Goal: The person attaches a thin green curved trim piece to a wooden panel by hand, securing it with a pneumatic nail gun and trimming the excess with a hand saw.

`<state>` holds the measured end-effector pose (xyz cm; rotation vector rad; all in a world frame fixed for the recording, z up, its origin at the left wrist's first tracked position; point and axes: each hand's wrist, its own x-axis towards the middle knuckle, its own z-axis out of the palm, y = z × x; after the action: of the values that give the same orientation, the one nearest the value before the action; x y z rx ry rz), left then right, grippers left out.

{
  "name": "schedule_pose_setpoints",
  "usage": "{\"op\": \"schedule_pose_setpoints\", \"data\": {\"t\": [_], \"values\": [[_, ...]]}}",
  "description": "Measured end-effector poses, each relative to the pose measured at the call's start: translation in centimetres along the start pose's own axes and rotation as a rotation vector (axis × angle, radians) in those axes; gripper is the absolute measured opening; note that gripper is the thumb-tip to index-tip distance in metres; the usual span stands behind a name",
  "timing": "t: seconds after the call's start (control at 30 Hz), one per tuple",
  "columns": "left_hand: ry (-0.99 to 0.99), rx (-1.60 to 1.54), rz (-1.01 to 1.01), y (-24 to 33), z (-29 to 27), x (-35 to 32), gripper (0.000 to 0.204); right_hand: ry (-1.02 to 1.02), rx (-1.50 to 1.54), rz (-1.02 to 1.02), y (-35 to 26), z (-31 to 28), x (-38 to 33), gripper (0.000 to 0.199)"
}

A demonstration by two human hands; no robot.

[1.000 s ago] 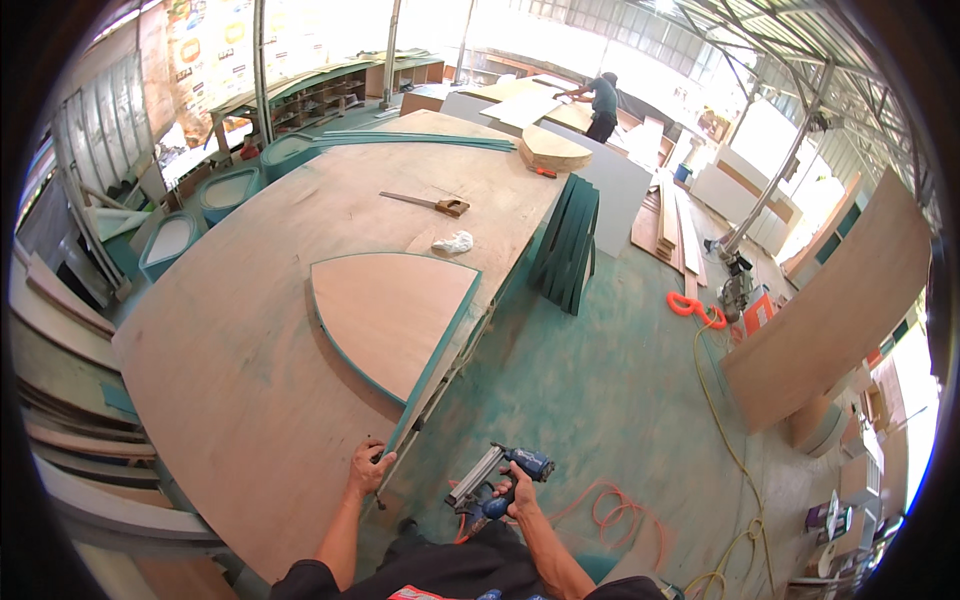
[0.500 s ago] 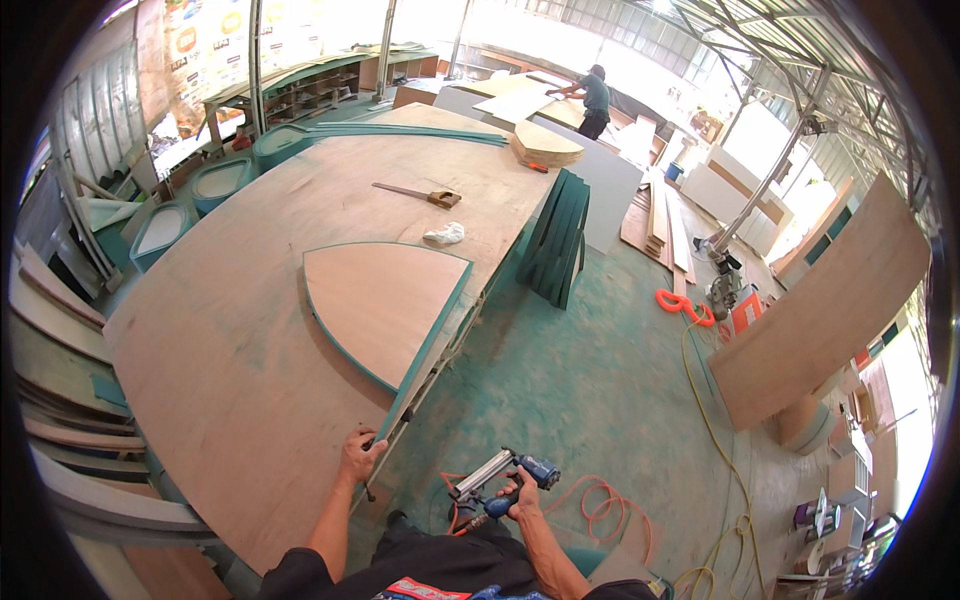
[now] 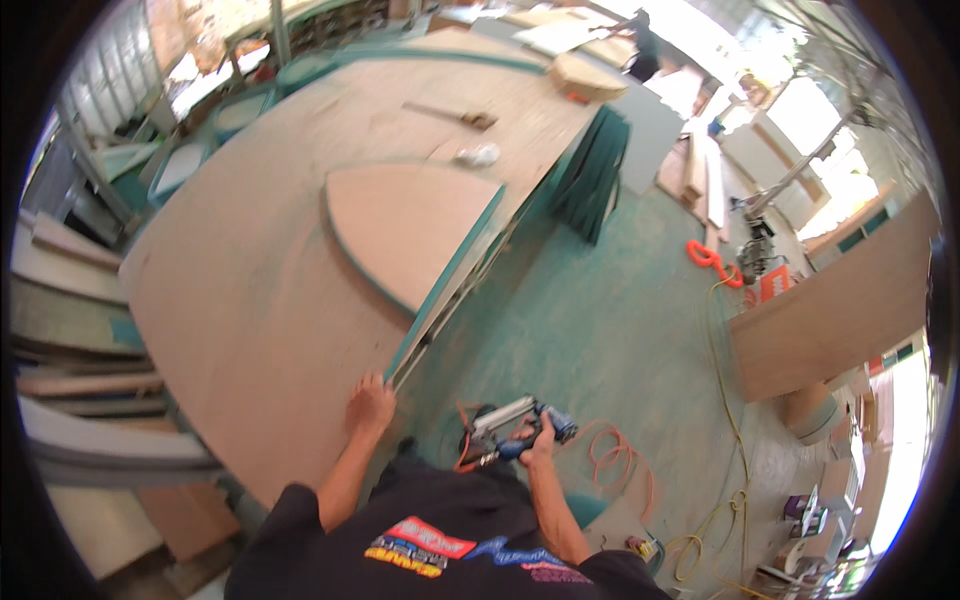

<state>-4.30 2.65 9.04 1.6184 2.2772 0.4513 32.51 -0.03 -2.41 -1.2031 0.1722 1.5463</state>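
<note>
My left hand is at the near edge of the big table, its fingers curled round the near end of a long green strip. The strip runs along the straight right side of a fan-shaped wooden panel and reaches past its corner. A green band also follows the panel's curved edge. Over the floor beside the table, my right hand grips a blue nail gun with a silver magazine. An orange air hose lies on the floor near it.
On the wooden table lie a handsaw and a crumpled white wad. Green strips lean on its right edge. A yellow hose crosses the floor. Curved boards stand at left; another person works far off.
My view has tilted, so the table and panel sit higher in the picture. My left hand stays at the strip's near end, and my right still holds the nail gun.
</note>
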Motion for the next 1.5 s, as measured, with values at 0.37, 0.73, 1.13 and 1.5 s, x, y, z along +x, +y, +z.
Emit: {"op": "schedule_pose_setpoints", "data": {"t": [0.37,0.73,1.13,1.5], "values": [[0.077,-0.117,0.081,-0.8,3.2,0.3,0.017,0.169,0.168,0.104,1.4,-1.3,0.0,0.039],[0.036,-0.206,0.146,-3.4,2.2,-6.0,0.016,0.154,0.185,0.108,0.9,-0.3,1.2,0.042],[-0.101,-0.416,-0.306,-5.7,0.3,-1.8,0.069,0.109,0.242,0.082,-0.2,1.3,2.0,0.050],[-0.127,-0.912,-0.694,-6.8,5.6,6.6,0.062,0.102,0.353,-0.057,-6.1,0.1,7.0,0.050]]}}
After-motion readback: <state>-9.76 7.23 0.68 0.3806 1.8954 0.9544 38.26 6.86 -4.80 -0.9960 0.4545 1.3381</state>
